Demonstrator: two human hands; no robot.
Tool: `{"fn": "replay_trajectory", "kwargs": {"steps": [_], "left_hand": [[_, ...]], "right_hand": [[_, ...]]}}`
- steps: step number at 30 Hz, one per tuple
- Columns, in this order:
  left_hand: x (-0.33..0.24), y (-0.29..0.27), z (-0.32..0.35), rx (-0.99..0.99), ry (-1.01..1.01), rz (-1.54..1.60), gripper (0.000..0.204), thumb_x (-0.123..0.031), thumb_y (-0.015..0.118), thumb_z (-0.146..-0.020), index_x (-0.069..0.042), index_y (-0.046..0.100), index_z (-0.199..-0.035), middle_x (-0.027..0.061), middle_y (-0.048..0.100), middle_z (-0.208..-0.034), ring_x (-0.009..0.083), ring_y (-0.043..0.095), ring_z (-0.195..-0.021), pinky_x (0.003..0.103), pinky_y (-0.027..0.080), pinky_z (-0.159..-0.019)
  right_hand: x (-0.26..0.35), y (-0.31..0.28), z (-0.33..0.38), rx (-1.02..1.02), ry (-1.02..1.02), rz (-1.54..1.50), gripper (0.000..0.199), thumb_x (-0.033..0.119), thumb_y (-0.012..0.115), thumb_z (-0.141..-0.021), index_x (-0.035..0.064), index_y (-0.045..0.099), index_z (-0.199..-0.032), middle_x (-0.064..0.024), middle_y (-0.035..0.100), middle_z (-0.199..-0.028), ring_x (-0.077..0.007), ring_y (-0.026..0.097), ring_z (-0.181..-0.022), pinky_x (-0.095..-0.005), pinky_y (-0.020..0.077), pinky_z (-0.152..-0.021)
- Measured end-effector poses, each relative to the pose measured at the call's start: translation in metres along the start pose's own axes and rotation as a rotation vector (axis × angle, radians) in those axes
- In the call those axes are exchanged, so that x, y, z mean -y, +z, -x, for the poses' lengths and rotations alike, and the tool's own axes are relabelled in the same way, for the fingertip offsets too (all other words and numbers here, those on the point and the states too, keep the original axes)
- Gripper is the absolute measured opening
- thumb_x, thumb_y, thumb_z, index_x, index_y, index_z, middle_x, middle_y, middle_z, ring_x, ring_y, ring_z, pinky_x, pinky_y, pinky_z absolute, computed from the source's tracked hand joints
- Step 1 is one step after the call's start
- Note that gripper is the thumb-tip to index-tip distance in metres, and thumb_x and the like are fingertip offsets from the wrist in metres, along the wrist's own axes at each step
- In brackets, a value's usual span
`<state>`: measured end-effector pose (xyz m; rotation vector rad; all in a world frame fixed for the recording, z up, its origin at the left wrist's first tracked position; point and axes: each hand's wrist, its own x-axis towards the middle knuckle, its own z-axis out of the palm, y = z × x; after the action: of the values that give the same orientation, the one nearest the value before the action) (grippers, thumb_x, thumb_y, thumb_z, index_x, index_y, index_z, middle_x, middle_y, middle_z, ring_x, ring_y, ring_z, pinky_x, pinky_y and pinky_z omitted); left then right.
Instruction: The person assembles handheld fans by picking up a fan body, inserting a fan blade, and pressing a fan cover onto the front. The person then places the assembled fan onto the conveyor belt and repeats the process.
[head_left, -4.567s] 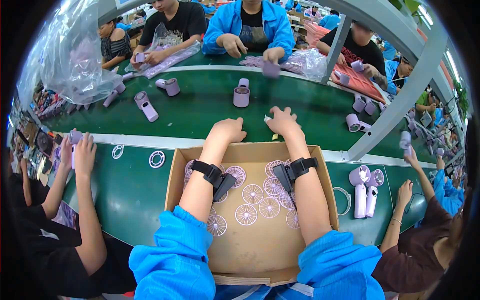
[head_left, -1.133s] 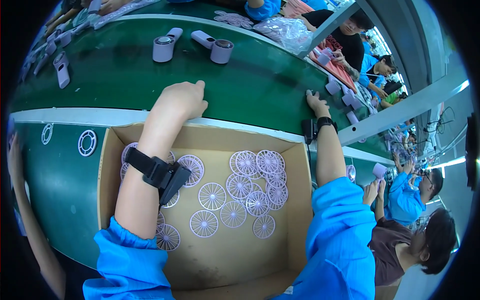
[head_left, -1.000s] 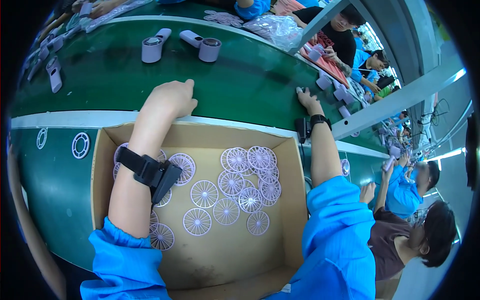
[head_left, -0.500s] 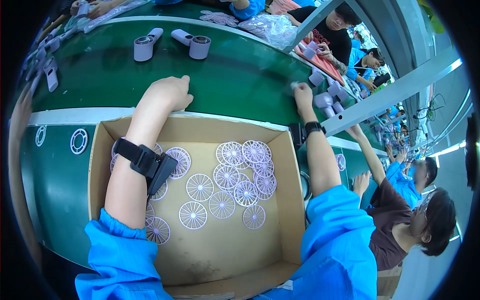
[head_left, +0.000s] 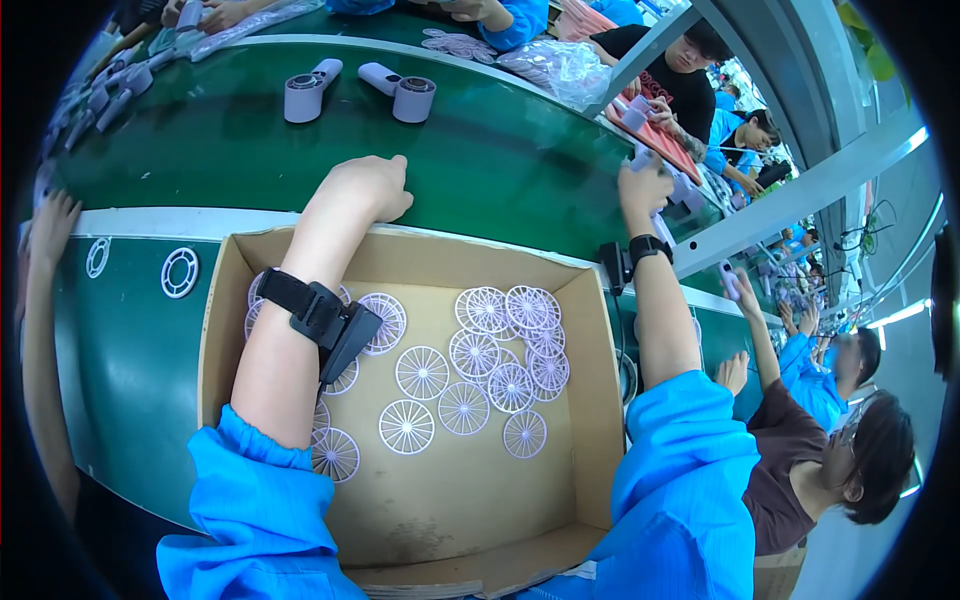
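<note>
My left hand (head_left: pixel 368 188) is over the near side of the green conveyor belt (head_left: pixel 480 150), its thumb and forefinger apart and nothing seen between them; the other fingers are hidden. Out to the right, my right hand (head_left: pixel 646 188) is closed at a lilac plastic part (head_left: pixel 642 156), which looks like a handheld fan housing; fingers and part are slightly blurred. Under my forearms sits an open cardboard box (head_left: pixel 588 400) with several lilac spoked round fan grilles (head_left: pixel 463 408) lying loose or overlapping. My left forearm hides some of them.
Two lilac fan housings with handles (head_left: pixel 304 98) (head_left: pixel 412 98) stand on the belt's far side. More lie at far left. White rings (head_left: pixel 180 272) lie left of the box. A slanted metal post (head_left: pixel 800 200) crosses at right. Co-workers sit opposite and at right.
My right hand has moved right, to the lilac parts, and closed at one. The left hand keeps its pose. The whole view has shifted slightly. A co-worker at right now holds up a lilac part.
</note>
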<state>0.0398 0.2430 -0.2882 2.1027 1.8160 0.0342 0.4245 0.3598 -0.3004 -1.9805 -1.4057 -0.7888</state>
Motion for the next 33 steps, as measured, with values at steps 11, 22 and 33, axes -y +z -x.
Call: {"fn": "replay_trajectory", "kwargs": {"steps": [11,22,33], "left_hand": [[0.006,0.002,0.003,0.012,-0.025,0.004,0.041,-0.027,0.052,-0.088,-0.002,0.051,-0.119,0.0186,0.063,-0.110,0.0327,0.060,-0.102,0.043,0.049,-0.087],[0.019,0.010,0.003,-0.422,0.008,-0.106,0.041,-0.021,0.058,-0.084,-0.004,0.052,-0.121,0.0171,0.061,-0.115,0.0302,0.062,-0.099,0.040,0.050,-0.082],[0.006,-0.019,-0.001,-0.604,0.346,1.411,0.026,-0.015,0.067,-0.080,0.000,0.061,-0.100,0.0067,0.064,-0.087,0.0138,0.062,-0.074,0.028,0.048,-0.062]], "right_hand": [[-0.026,-0.004,0.009,0.561,0.257,0.165,0.070,0.029,0.072,-0.069,0.0189,0.045,-0.132,-0.0170,0.049,-0.131,-0.0348,0.045,-0.122,-0.0486,0.0362,-0.099],[0.115,-0.127,-0.001,0.498,-0.408,-0.579,0.060,0.020,0.076,-0.066,0.0056,0.050,-0.118,-0.0166,0.062,-0.101,-0.0277,0.062,-0.093,-0.0345,0.0484,-0.083],[0.206,-0.240,0.127,0.207,-0.912,-0.724,0.037,0.006,0.061,-0.075,0.0039,0.053,-0.111,-0.0196,0.053,-0.102,-0.0374,0.058,-0.092,-0.0423,0.0492,-0.078]]}}
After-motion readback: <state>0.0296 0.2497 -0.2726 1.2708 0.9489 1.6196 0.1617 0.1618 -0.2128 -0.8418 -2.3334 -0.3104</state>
